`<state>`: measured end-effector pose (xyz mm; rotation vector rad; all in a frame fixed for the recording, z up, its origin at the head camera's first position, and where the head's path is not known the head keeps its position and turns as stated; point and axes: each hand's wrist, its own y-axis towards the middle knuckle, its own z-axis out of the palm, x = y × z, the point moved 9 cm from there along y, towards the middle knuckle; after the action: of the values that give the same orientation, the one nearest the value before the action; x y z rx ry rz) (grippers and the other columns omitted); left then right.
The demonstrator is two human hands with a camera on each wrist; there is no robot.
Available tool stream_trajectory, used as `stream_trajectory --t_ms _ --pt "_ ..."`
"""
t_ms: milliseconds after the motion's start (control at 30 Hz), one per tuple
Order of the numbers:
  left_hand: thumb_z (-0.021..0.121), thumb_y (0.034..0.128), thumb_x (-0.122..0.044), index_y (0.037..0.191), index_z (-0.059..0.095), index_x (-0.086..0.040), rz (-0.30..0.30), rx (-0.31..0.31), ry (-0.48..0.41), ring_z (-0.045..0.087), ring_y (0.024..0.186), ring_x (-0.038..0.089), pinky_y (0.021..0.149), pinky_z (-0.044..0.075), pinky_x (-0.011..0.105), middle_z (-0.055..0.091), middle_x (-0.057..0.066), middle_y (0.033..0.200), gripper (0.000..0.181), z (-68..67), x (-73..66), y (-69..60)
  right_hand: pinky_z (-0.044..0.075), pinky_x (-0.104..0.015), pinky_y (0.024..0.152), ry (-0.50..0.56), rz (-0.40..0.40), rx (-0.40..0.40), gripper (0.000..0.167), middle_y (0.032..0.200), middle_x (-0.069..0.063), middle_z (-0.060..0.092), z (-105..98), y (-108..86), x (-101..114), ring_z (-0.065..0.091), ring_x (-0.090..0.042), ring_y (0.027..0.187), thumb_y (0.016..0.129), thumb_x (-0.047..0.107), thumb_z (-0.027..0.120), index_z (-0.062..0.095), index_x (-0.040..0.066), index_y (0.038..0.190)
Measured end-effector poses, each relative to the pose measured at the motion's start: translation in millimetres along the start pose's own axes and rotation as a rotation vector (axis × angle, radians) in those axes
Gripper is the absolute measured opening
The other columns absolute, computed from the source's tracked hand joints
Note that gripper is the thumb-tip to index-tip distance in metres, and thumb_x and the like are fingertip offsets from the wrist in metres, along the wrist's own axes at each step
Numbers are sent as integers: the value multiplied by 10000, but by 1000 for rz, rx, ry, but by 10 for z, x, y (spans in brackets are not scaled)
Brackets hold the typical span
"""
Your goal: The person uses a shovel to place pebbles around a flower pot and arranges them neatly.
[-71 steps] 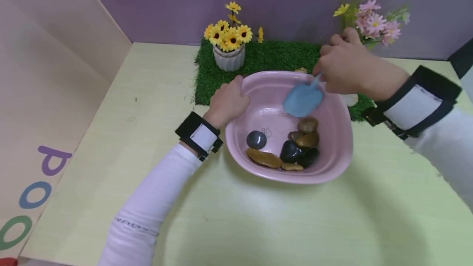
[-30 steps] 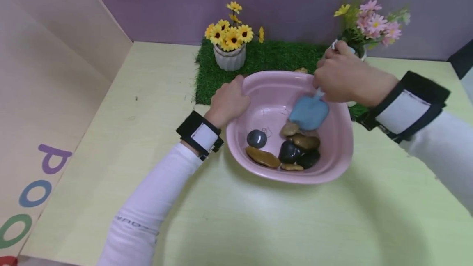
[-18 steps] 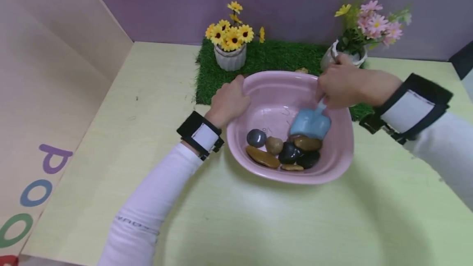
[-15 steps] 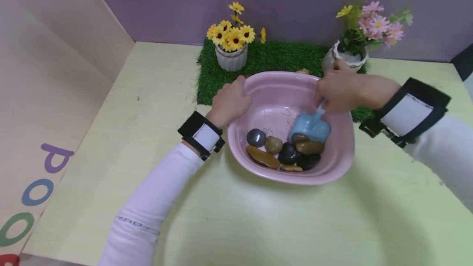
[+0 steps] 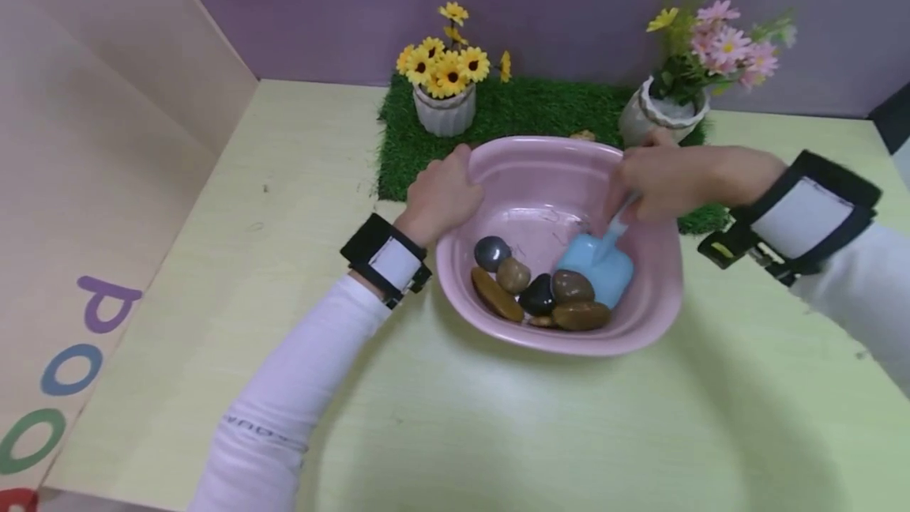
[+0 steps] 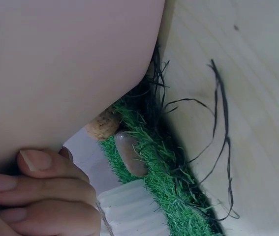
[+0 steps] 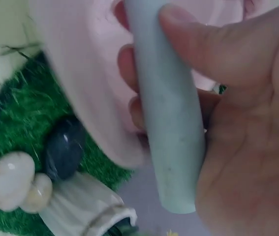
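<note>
A pink basin [image 5: 490, 328] holds several wet stones, grey, brown and black, gathered at its near side. My left hand [image 5: 441, 196] grips the basin's upper left rim; in the left wrist view its fingers [image 6: 50, 189] curl under the pink rim. My right hand [image 5: 657, 180] holds a light blue scoop [image 5: 604, 271] by its handle over the basin's right side. The scoop's blade lies low in the basin, against a round brown stone [image 5: 572, 287]. In the right wrist view fingers and thumb wrap the pale handle [image 7: 171, 123].
Green artificial turf [image 5: 540, 105] lies behind the basin. On it stand a white pot of yellow flowers [image 5: 444, 113] at left and a white pot of pink flowers [image 5: 650, 113] at right. Pale and dark stones [image 7: 63, 147] lie beside the right pot. A purple wall [image 5: 320, 14] rises behind.
My right hand has moved the scoop lower and toward the basin's near side. The brown and black stones have shifted nearer and left. My left hand stays on the rim.
</note>
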<state>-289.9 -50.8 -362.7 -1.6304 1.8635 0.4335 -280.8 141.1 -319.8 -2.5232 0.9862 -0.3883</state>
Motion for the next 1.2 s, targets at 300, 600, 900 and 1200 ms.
stream_trajectory --t_ms 300,600,900,1200 --pt "477 935 -169 1359 454 -66 -8 3 15 691 671 229 474 548 282 650 152 1011 437 -11 12 -15 245 -519 902 41 -58 12 262 1031 101 739 67 34 115 615 -177 1008 812 147 723 772 366 946" --pt "483 924 -158 1352 456 -67 -11 3 9 692 677 228 478 550 283 645 145 1003 438 -10 8 -10 205 -436 910 163 -23 102 228 1103 104 724 80 11 108 585 -170 1055 859 158 661 757 323 984" --pt "485 920 -152 1334 465 -72 -2 11 11 686 648 224 466 548 288 649 139 979 422 6 -12 4 202 -427 919 247 -5 188 249 1163 111 703 104 -11 101 489 -191 1085 898 168 619 747 314 1054" --pt "486 933 -160 1374 448 -75 -13 15 0 683 630 211 465 549 282 650 141 1007 450 3 -5 -4 223 -433 909 314 37 229 235 1172 116 688 131 -40 85 370 -240 1083 923 211 606 734 318 1089"
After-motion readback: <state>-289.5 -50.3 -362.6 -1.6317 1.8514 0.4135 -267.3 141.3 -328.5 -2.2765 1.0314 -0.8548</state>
